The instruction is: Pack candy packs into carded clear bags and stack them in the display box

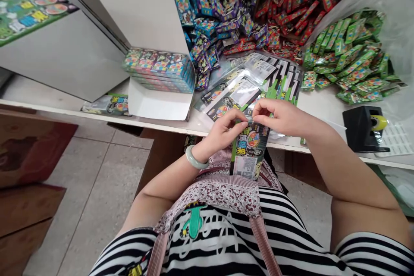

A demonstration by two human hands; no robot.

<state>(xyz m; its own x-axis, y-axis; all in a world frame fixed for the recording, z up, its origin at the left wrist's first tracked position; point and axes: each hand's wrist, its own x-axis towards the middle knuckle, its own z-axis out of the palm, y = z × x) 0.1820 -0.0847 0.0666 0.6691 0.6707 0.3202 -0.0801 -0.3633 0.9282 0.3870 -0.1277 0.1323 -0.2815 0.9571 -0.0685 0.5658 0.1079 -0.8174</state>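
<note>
A black candy pouch [249, 144] with colourful printing hangs below the table edge, close to my apron. My left hand [228, 127] pinches its top edge near the left corner, a pale green bangle round the wrist. On the same top edge, a little to the right, my right hand [278, 115] has thumb and fingertips closed on the pouch. The two pinches are almost touching. Whether the pouch's mouth is sealed cannot be made out. Just beyond my hands lies a spread of flat printed pouches [284, 77] in clear plastic.
Behind are piles of purple packets [228, 21], red packets [299, 0] and green packets [355, 56]. A white carton [158, 99] holds stacked small boxes [158, 67] at left. At right stands a black tape dispenser [362, 127]. The white table's front edge [97, 114] runs across.
</note>
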